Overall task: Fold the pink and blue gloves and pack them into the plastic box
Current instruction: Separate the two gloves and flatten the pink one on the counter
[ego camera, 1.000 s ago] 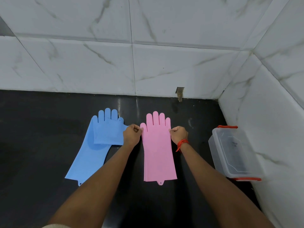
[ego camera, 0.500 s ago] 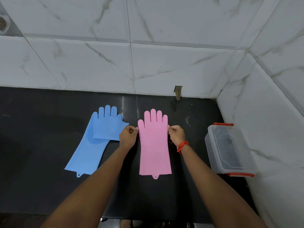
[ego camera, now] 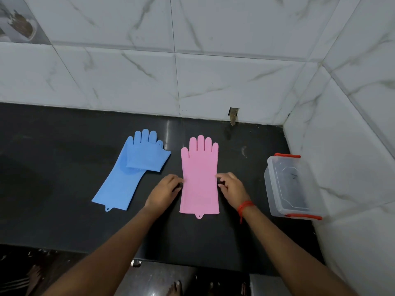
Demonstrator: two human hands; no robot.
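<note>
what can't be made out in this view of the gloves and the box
- Head view: whether the left hand and right hand pinch the pink glove or only touch its edges; the fingertips are blurred.
- Blue glove: what lies under its folded-over flap is covered.
- Plastic box: lid on or off is unclear through clear walls and glare.
- Feet: cut off by the bottom edge.

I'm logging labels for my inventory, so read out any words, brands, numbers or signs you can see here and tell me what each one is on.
No readable text anywhere.
Pink glove: no print.
Blue glove: texture only, no lettering.
Plastic box: one small dark mark, too small to read.
Wall tiles: marble veining only.
</note>
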